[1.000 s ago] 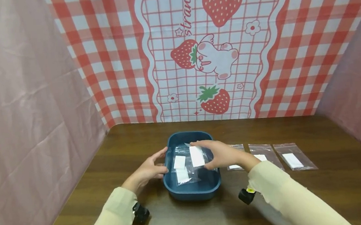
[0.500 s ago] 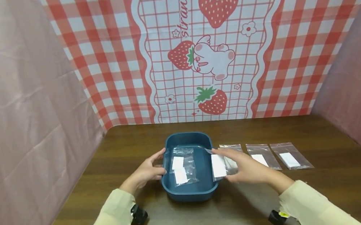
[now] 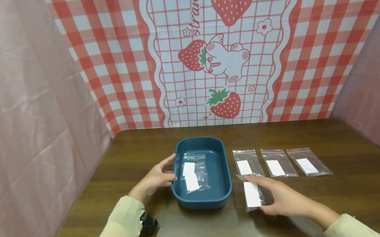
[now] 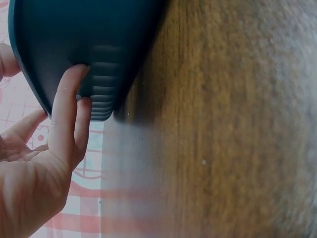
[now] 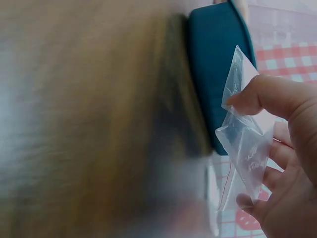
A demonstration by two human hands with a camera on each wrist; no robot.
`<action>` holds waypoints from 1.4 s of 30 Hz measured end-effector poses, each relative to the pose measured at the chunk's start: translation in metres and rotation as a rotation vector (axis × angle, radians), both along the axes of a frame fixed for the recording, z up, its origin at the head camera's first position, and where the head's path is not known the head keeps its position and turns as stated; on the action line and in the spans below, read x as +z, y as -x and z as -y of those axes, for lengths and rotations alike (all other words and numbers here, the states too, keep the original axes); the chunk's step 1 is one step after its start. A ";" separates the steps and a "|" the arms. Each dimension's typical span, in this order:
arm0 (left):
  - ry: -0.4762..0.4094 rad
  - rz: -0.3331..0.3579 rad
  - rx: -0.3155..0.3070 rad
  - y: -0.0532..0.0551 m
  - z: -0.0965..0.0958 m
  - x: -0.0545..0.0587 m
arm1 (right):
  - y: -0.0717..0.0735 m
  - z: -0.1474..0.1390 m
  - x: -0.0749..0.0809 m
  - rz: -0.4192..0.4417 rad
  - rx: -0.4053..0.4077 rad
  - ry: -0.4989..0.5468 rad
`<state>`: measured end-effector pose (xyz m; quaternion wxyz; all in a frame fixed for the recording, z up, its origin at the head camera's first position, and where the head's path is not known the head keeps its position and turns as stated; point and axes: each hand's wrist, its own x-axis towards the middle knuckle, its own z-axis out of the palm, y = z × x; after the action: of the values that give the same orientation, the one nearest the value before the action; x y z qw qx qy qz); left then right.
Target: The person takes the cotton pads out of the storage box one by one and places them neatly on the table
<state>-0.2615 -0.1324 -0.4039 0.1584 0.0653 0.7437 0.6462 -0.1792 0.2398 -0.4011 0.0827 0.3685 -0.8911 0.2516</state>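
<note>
On the table stands a dark blue rectangular bin (image 3: 203,205). My left hand (image 3: 154,178) holds its left side, the thumb at the rim and fingers against the outer wall; those fingers (image 4: 64,109) show in the left wrist view. Inside the bin two clear zip bags, each with a white block, overlap: an upper white block (image 3: 188,168) and a lower white block (image 3: 192,182). To the right of the bin, my right hand (image 3: 281,197) pinches another clear zip bag (image 5: 247,153) with a white block (image 3: 252,194), between thumb and fingers, just above the table.
Right of the bin, a row of clear zip bags with white blocks lies flat: a near one (image 3: 244,166), a middle one (image 3: 276,167) and a right one (image 3: 307,166). A checked strawberry cloth (image 3: 219,66) hangs behind the table (image 3: 137,142); pink cloth hangs at both sides.
My right hand has moved from over the bin to the right and nearer me, carrying the pinched zip bag. My left hand stays at the bin.
</note>
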 end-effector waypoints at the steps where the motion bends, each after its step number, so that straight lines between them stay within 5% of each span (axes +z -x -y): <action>1: 0.000 0.000 -0.001 0.000 0.000 0.000 | -0.001 -0.001 -0.002 0.011 -0.003 -0.008; 8: 0.001 0.002 0.003 0.001 0.000 -0.001 | -0.004 -0.008 -0.010 0.133 -0.020 -0.055; 13: 0.002 0.008 0.003 0.000 0.000 0.001 | -0.004 -0.015 -0.016 0.160 0.067 -0.075; 30: -0.006 0.001 -0.012 0.001 0.001 0.001 | -0.004 -0.021 -0.026 0.019 0.069 -0.152; 42: -0.006 0.011 -0.002 0.000 0.001 0.001 | -0.006 -0.011 -0.018 0.034 0.012 -0.050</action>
<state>-0.2612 -0.1333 -0.4024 0.1630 0.0631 0.7408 0.6486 -0.1736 0.2510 -0.4196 0.0566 0.3715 -0.8961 0.2362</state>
